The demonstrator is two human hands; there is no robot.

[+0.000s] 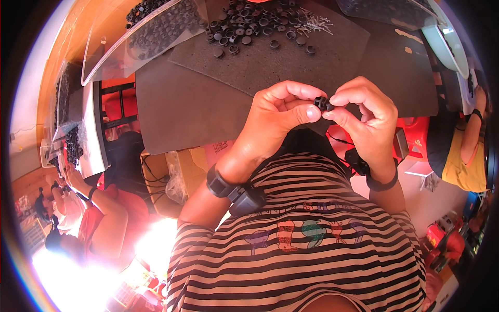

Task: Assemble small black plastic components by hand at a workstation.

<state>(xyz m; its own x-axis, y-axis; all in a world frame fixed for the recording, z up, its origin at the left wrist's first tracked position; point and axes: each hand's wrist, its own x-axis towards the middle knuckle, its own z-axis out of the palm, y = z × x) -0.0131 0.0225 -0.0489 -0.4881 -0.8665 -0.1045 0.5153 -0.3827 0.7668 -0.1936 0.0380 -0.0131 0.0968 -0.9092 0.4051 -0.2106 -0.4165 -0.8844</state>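
Note:
Above the near edge of the dark table, my two hands meet at a small round black plastic part (322,103). My left hand (278,117) pinches it between thumb and forefinger from the left. From the right, my right hand (366,112) closes thumb and forefinger on its other side; the fingertips hide some of the part. Farther back on a dark mat (270,65) lies a loose pile of black round caps and rings (247,26). Thin silver pins (315,23) are heaped to the right of that pile.
A clear plastic bin (112,54) of black parts stands at the table's far left, another clear bin (387,13) at the far right. Below the table are a cardboard box (197,169) and a red stool (416,132). Other people work on both sides.

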